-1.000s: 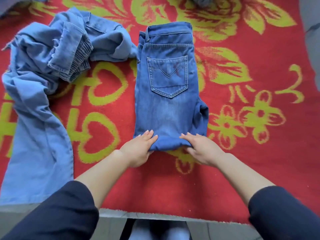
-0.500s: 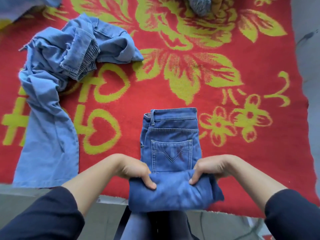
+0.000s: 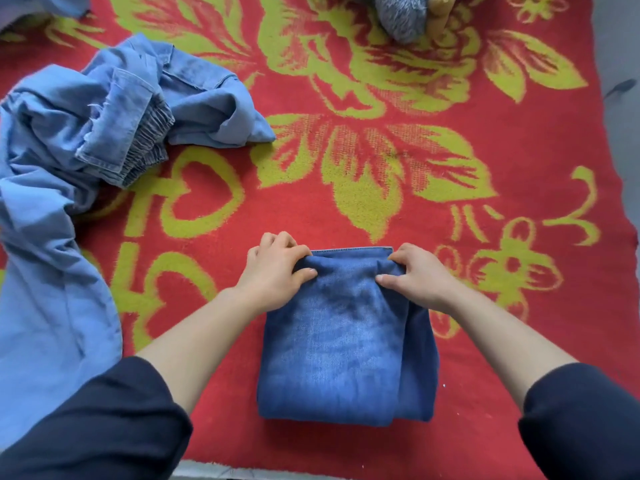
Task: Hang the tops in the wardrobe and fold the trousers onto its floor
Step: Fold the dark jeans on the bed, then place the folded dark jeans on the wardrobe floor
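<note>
Dark blue jeans [image 3: 343,344] lie folded into a compact rectangle on the red blanket [image 3: 450,393], just in front of me. My left hand [image 3: 273,271] grips the folded layer at its far left corner, thumb on top and fingers curled over the edge. At the far right corner my right hand [image 3: 419,275] grips the same layer the same way. A strip of waistband shows between the two hands. A second, light blue pair of trousers [image 3: 69,174] lies crumpled and unfolded at the left.
The red blanket with yellow-green flowers covers the whole surface. A grey knitted item [image 3: 401,15] and a tan object [image 3: 438,19] sit at the far edge. Grey floor [image 3: 620,46] shows along the right side.
Both hands lifted the near end of the dark jeans and brought it forward over the pocket to the waistband. The jeans are now half as long, and the back pocket is covered.
</note>
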